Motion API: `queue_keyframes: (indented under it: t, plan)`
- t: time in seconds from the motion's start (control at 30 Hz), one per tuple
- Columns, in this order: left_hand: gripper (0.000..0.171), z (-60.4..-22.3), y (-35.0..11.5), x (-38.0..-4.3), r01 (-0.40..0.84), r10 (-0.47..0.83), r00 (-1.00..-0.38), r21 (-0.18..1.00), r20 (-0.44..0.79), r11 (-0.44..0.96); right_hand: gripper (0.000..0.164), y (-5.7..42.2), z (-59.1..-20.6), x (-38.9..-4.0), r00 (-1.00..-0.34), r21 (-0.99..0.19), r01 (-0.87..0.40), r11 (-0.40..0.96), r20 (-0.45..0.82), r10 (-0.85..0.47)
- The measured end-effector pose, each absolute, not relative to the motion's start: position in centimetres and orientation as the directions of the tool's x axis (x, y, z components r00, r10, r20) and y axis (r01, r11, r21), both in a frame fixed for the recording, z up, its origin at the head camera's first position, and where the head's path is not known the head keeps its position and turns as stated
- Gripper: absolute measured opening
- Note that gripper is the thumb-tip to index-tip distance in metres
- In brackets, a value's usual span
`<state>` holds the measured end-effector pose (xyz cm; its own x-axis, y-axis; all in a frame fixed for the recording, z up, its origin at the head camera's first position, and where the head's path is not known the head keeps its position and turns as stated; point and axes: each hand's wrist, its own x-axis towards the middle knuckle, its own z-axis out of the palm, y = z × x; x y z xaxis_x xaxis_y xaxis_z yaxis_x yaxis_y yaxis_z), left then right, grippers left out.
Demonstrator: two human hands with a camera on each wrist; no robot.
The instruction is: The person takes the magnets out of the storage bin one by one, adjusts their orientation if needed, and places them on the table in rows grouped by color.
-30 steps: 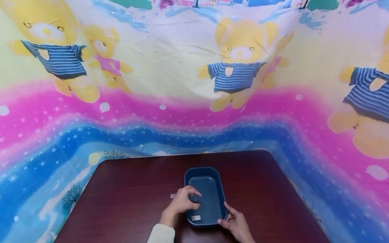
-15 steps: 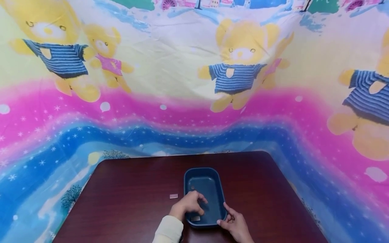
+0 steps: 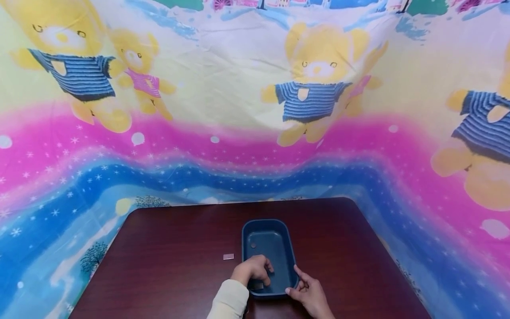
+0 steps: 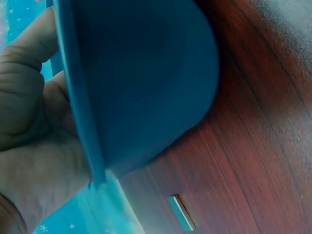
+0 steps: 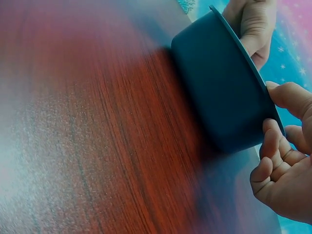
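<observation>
Blue tray (image 3: 275, 243): on the surface (image 3: 171, 248), between its side edges. Your right hand (image 3: 311, 294): fingers clamped on the tray's near-right rim. Your left hand (image 3: 255, 267): shifted rightward inside, fingers' hold untellable; small disc (image 3: 253, 245) thus uncovered, free of it, along the tray's left edge.

No readable text (any view).

Tray (image 3: 280, 252) on table (image 3: 175, 248), tile (image 3: 229, 256) to left
</observation>
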<state>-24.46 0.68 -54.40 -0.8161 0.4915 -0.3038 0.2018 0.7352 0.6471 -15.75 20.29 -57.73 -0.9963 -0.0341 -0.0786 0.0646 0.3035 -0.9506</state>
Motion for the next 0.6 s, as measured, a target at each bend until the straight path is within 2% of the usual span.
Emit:
queue_keyframes:
  t: [0.2,0.33,0.6]
  plan:
    - [0.03,-54.5,1.1,-24.5,0.183,0.47,-0.816,0.621,-0.337,0.762,0.074,20.3,-57.8,-15.7,-0.996,-0.953,0.064,0.297,-0.077,-0.033]
    - [0.031,-54.8,1.3,-24.3,0.213,0.476,-0.819,0.601,-0.321,0.771,0.074,20.3,-57.8,-15.7,-0.997,-0.956,0.053,0.287,-0.066,-0.035]
    - [0.033,-54.7,2.3,-23.9,0.257,0.415,-0.867,0.466,-0.276,0.847,0.073,20.6,-57.8,-15.7,-0.997,-0.956,0.049,0.291,-0.063,-0.04]
